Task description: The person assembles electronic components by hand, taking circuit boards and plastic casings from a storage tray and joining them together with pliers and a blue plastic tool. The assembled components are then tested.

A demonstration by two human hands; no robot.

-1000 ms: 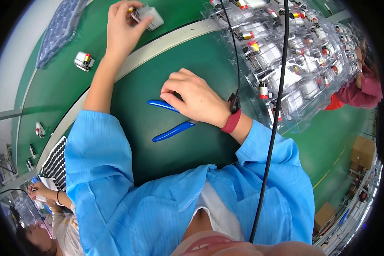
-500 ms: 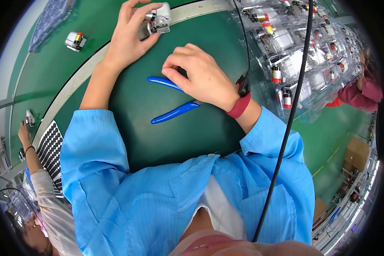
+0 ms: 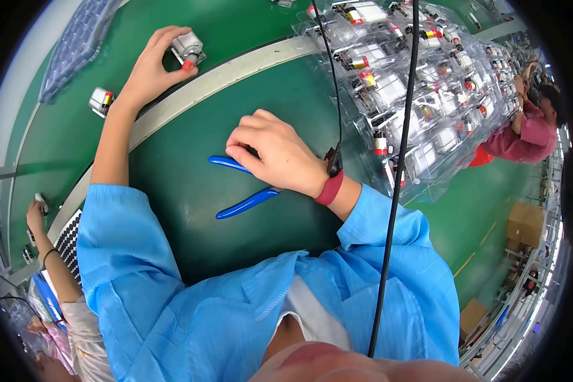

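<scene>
Beyond the pale curved strip, my left hand [image 3: 156, 70] reaches out over the far green surface. Its thumb and fingers grip a small white motor assembly [image 3: 188, 46] with a grey-and-red cylinder on its near side. My right hand [image 3: 270, 153], a dark red band at its wrist, is curled over the near green mat. What its fingers hold, if anything, is hidden. Blue-handled pliers [image 3: 247, 204] lie with handles spread under that hand, their jaws covered by it. Left of my left forearm sits another white assembly [image 3: 100, 102] with a red-and-yellow cylinder.
Stacked clear plastic trays [image 3: 388, 95] full of similar assemblies stand at right. A black cable [image 3: 401, 165] hangs across the view. Far left lies a clear bubbled tray [image 3: 76, 51]. Co-workers' arms show at left [image 3: 57, 267] and right [image 3: 522, 140]. The pale strip [image 3: 235, 70] borders the mat.
My left hand has carried the white assembly from the pale strip leftward onto the far green surface. The right hand stays curled over the pliers. The whole view has shifted slightly.
</scene>
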